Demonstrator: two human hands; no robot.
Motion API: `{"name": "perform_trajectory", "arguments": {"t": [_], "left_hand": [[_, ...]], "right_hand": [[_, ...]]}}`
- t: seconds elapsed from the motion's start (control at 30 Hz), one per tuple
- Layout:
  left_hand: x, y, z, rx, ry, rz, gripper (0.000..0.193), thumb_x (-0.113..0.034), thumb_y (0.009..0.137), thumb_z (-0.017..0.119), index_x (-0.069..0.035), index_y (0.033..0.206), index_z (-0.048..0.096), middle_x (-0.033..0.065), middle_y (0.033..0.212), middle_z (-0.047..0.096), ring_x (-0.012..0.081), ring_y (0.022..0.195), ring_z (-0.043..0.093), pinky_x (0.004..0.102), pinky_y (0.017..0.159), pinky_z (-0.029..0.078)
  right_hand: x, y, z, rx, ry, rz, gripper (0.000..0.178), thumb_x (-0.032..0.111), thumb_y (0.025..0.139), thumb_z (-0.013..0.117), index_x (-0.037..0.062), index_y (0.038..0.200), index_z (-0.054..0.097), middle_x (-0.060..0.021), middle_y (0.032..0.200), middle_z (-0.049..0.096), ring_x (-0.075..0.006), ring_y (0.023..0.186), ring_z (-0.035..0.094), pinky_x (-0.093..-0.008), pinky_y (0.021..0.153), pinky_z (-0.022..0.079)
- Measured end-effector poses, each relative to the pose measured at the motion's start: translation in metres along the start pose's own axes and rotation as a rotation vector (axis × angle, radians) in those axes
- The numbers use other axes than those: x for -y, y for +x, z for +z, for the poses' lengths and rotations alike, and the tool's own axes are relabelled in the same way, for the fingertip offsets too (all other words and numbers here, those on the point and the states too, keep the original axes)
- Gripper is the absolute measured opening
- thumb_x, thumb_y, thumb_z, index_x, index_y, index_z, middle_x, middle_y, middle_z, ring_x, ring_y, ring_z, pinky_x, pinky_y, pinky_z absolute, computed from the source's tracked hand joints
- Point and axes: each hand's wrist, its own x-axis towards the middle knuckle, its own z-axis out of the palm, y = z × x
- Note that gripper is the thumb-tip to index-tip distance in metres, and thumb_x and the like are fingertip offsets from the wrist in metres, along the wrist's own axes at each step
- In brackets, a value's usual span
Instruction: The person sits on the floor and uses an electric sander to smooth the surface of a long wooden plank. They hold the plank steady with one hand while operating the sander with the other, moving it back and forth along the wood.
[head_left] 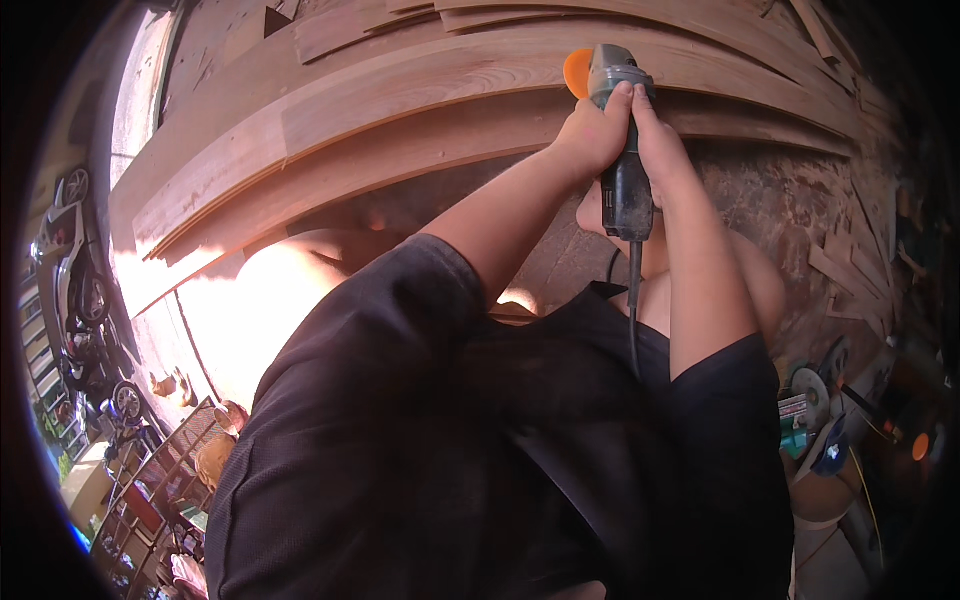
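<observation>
Both hands are wrapped round an angle grinder (628, 190) with a dark body, a grey metal head and an orange disc (577, 74) at its left side. My left hand (598, 130) closes on it from the left, just behind the head. From the right, my right hand (655, 140) grips the same part of the body. The power cord (634, 300) runs from the tool's rear down toward my shirt. Beyond the hands lies a long wooden board (420, 95); the disc is over or against it, and I cannot tell whether it touches.
More planks (640, 20) lie stacked at the far side. Wood offcuts (850, 270) are heaped at the right. Lower right, another disc tool (810, 390) sits among clutter. A metal rack (160, 470) stands lower left, with motorcycles (75, 260) farther left.
</observation>
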Motion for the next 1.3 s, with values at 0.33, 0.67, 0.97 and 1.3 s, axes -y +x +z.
{"name": "perform_trajectory", "arguments": {"t": [0.33, 0.67, 0.97, 1.3], "left_hand": [[0.059, -0.001, -0.081, -0.133, -0.048, 0.083, 0.1, -0.075, 0.108, 0.029, 0.016, 0.144, 0.055, 0.0362, 0.136, 0.066, 0.0451, 0.136, 0.062, 0.0456, 0.112, 0.049], [0.048, -0.046, -0.11, -0.283, -0.359, 0.111, 0.086, -0.065, 0.115, 0.023, 0.009, 0.143, 0.057, 0.024, 0.132, 0.069, 0.0306, 0.123, 0.067, 0.0405, 0.107, 0.051], [-0.019, 0.037, 0.005, 0.024, -0.007, 0.003, 0.105, -0.077, 0.105, 0.034, 0.019, 0.147, 0.048, 0.0403, 0.137, 0.063, 0.0483, 0.129, 0.066, 0.0505, 0.104, 0.057], [0.038, -0.01, -0.132, -0.111, -0.272, 0.031, 0.095, -0.073, 0.109, 0.029, 0.01, 0.152, 0.049, 0.028, 0.136, 0.066, 0.0351, 0.126, 0.065, 0.0446, 0.1, 0.057]], "right_hand": [[-0.018, 0.015, 0.08, 0.155, -0.103, -0.085, 0.08, 0.066, 0.107, 0.057, -0.0075, 0.137, 0.063, -0.0201, 0.124, 0.071, -0.0251, 0.108, 0.071, -0.0377, 0.092, 0.058], [0.009, 0.023, 0.12, 0.353, -0.507, -0.124, 0.096, 0.072, 0.103, 0.056, -0.0168, 0.138, 0.06, -0.0243, 0.126, 0.072, -0.0273, 0.113, 0.071, -0.0387, 0.098, 0.056], [0.015, 0.045, -0.022, 0.027, 0.01, 0.034, 0.072, 0.068, 0.106, 0.055, 0.0019, 0.132, 0.067, -0.0136, 0.112, 0.076, -0.0215, 0.091, 0.075, -0.0362, 0.08, 0.062], [0.009, 0.038, 0.127, 0.27, -0.16, -0.082, 0.083, 0.067, 0.106, 0.057, -0.0092, 0.14, 0.062, -0.018, 0.122, 0.074, -0.0234, 0.11, 0.072, -0.0379, 0.094, 0.058]]}}
